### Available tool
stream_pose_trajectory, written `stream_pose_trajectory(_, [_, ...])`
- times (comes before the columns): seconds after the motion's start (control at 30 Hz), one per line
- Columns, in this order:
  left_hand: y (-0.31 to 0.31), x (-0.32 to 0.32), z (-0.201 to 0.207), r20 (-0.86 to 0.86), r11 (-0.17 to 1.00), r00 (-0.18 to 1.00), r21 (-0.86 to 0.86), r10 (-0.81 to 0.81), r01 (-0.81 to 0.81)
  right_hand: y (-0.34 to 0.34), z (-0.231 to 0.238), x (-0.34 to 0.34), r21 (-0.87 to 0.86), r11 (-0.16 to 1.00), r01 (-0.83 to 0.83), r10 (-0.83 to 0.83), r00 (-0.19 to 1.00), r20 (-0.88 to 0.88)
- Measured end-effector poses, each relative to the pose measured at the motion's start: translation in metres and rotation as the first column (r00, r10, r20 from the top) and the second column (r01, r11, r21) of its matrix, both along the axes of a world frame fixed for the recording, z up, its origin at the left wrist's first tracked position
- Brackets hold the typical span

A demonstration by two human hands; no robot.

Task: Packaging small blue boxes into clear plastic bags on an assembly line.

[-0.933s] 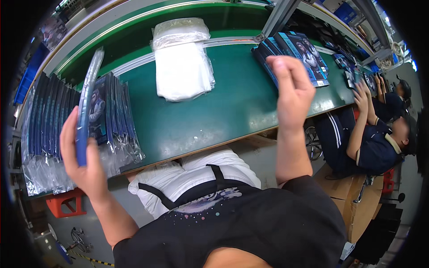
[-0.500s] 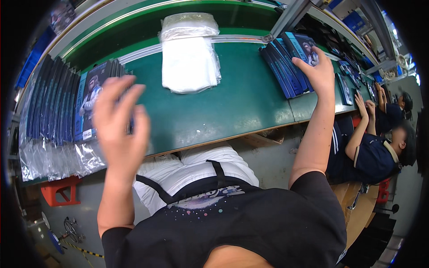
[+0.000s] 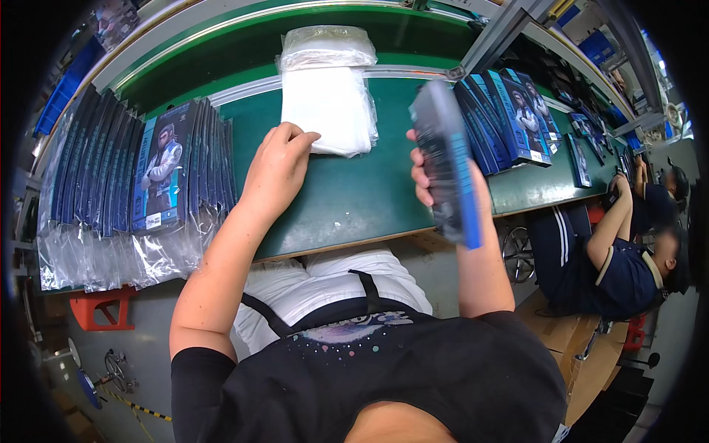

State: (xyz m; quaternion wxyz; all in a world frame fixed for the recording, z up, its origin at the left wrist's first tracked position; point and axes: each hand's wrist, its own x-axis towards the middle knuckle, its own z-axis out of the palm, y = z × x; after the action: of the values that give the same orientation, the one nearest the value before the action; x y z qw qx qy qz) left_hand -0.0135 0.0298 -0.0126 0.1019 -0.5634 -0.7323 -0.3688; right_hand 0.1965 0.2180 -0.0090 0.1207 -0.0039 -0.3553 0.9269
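Observation:
My right hand (image 3: 422, 177) grips a flat dark-blue box (image 3: 447, 159) with a bright blue edge, held tilted above the table and blurred by motion. Its fingers wrap the box's left side. At the near left corner of a stack of clear plastic bags (image 3: 325, 103), my left hand (image 3: 281, 166) has its fingers curled and closed on the bag edge. How many bags it pinches is hidden.
Bagged boxes (image 3: 100, 166) stand in a row at the left, their loose plastic ends toward me. More boxes (image 3: 509, 118) lean together at the right, by a metal post (image 3: 484, 37). Co-workers (image 3: 628, 255) sit further right along the green table (image 3: 354, 192).
My right hand has taken a box from the right group and brought it left, toward me. My left hand has moved from the bagged boxes to the plastic bag stack.

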Motion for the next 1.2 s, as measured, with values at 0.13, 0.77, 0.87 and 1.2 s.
stream_pose_trajectory(0.13, [-0.004, 0.001, -0.001, 0.070, 0.998, 0.998, 0.057, 0.003, -0.007, -0.038, -0.006, -0.020, 0.022, 0.999, 0.048, -0.051, 0.989, 0.140])
stream_pose_trajectory(0.77, [-0.008, -0.010, 0.014, 0.678, 0.999, 0.734, -0.014, 0.041, -0.043, -0.038, 0.017, -0.045, 0.087, 0.988, -0.125, 0.101, 0.965, 0.244])
stream_pose_trajectory(0.87, [-0.008, -0.015, 0.012, 0.551, 0.994, 0.828, -0.082, 0.106, -0.073, -0.037, 0.014, -0.058, 0.021, 0.991, -0.129, 0.122, 0.973, 0.198])
stream_pose_trajectory(1.2, [-0.012, -0.018, 0.013, 0.819, 0.994, 0.566, -0.046, 0.094, -0.098, -0.034, 0.016, -0.043, 0.269, 0.955, -0.122, 0.022, 0.938, 0.347])
